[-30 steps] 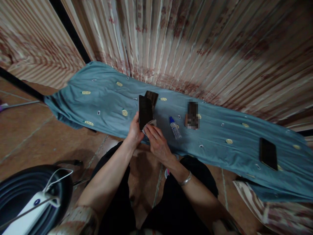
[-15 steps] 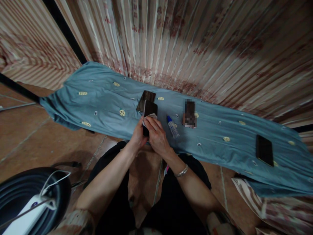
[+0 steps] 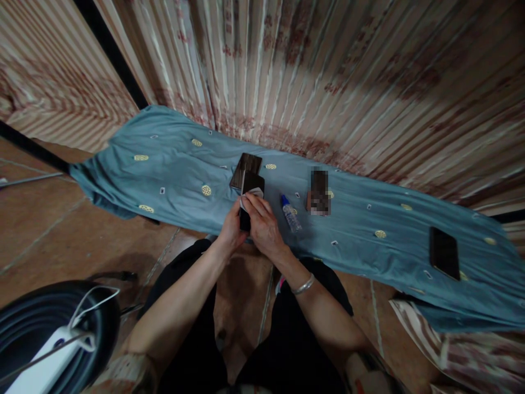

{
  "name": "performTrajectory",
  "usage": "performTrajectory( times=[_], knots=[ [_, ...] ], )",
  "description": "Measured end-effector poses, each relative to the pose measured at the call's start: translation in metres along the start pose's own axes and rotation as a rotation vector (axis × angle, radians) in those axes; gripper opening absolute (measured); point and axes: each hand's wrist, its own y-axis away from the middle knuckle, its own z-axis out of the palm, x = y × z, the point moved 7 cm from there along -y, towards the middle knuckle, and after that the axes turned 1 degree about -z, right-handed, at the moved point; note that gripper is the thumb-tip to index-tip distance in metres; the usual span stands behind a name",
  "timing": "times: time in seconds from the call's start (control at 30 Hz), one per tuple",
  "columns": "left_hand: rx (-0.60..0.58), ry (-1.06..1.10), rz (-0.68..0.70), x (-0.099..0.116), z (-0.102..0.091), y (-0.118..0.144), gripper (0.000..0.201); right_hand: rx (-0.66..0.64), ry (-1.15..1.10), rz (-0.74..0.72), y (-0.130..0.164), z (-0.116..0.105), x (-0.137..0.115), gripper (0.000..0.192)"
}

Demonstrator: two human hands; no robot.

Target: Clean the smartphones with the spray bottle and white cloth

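Observation:
My left hand (image 3: 231, 228) grips a dark phone (image 3: 251, 189) by its lower end, holding it over the near edge of the blue cloth (image 3: 172, 164). My right hand (image 3: 262, 221) presses a small white wipe (image 3: 253, 193) against the phone's screen. A second dark phone (image 3: 245, 166) lies on the cloth just behind the held one. A small clear bottle with a blue cap (image 3: 289, 213) lies on the cloth right of my hands.
Further right on the cloth lie a blurred phone-sized item (image 3: 319, 191) and a black phone (image 3: 444, 253). Striped curtains (image 3: 328, 71) hang behind. A black round tub (image 3: 49, 323) holding a white power strip (image 3: 45, 364) sits at lower left on the tiled floor.
The held phone was tilted down from upright to a flatter angle a second ago, and my right hand moved up over its screen with the wipe. Little has changed in the last half second.

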Motion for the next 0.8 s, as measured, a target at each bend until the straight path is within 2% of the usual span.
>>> performTrajectory(
  times=[0.2, 0.47, 0.63, 0.8],
  knots=[
    [-0.062, -0.105, -0.085, -0.015, 0.004, 0.007, 0.035, -0.034, 0.019, 0.102, -0.007, -0.004, 0.019, 0.051],
    [-0.031, -0.089, -0.029, -0.009, 0.002, 0.003, 0.033, -0.023, 0.007, 0.075, -0.002, 0.000, 0.012, 0.051],
    [-0.073, -0.131, -0.078, -0.022, 0.003, 0.010, 0.035, 0.008, 0.036, 0.119, -0.007, -0.009, 0.025, 0.052],
    [-0.069, -0.156, -0.084, -0.025, 0.003, 0.009, 0.034, -0.040, 0.030, 0.166, -0.012, -0.009, 0.032, 0.058]
  ],
)
